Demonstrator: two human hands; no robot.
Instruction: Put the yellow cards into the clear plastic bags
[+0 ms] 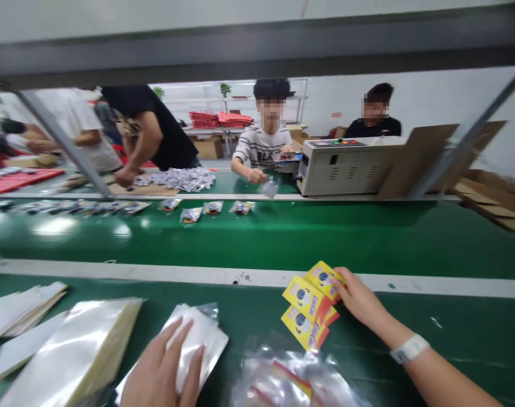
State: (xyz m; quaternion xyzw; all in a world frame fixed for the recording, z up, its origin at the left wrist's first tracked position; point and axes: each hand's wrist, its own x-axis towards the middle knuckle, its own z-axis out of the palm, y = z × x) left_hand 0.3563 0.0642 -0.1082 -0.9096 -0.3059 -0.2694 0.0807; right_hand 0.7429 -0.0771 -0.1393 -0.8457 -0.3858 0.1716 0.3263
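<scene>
While the left hand [161, 370] is laid flat, fingers spread, on a stack of clear plastic bags [198, 339], a fan of yellow cards [310, 305] is pinched by the right hand [359, 299]. Beyond both, small packets [191, 213] are carried on the green belt [325, 234].

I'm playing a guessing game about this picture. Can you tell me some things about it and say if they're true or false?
1. The right hand touches yellow packets. True.
2. The left hand rests on a red box. False: it rests on clear bags.
3. The belt is green. True.
4. The yellow packets hang in the air. False: they lie on the green table.
5. Small packets lie on the belt. True.
</scene>
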